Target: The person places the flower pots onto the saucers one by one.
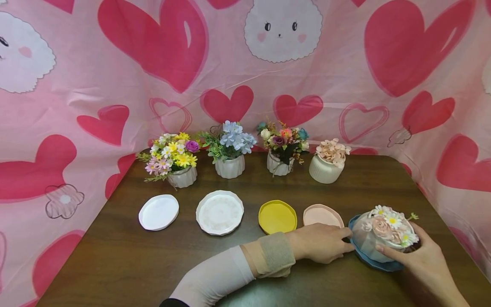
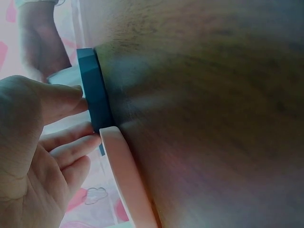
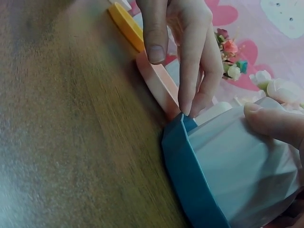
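My right hand (image 1: 429,256) grips a white fluted flower pot (image 3: 232,156), thumb on its near wall and fingers around the far right side. Cream roses and white daisies (image 1: 393,221) fill the pot, which sits tilted over a blue faceted saucer (image 1: 379,264). From the left, my left hand (image 1: 324,243) reaches across with extended fingers, and its fingertips (image 3: 186,107) touch the saucer's rim. Against the blue saucer, right under that hand, lies a pink saucer (image 2: 126,175).
Left of the pink saucer lie a yellow saucer (image 1: 278,216), a larger white saucer (image 1: 220,213) and a smaller white saucer (image 1: 159,212). Several potted flowers (image 1: 230,166) line the back of the brown table (image 1: 126,260), before a pink heart-print cloth (image 1: 230,68).
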### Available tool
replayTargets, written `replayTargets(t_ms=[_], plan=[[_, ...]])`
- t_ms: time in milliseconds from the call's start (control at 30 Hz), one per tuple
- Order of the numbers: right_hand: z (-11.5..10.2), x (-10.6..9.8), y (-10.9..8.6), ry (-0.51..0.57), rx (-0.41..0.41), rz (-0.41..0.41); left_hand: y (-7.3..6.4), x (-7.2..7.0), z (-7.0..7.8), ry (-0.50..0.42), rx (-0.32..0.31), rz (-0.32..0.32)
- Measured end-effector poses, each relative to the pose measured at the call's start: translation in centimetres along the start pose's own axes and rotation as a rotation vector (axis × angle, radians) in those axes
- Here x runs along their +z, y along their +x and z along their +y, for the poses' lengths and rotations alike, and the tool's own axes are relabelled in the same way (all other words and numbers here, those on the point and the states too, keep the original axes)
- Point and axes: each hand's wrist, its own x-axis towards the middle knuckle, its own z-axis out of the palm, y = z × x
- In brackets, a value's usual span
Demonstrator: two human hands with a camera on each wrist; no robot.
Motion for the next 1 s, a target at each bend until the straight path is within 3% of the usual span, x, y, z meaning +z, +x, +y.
replayTargets(t_ms=[500,1000], plan=[[-0.57,-0.12,0.37,-0.011,0.043,-0.053,-0.04,-0.06,0.00,0.002,-0.002,0.006],[-0.81,-0.08,0.22,-0.017,0.006,-0.062,0.07,-0.03,0.05,-0.004,-0.004,-0.006]])
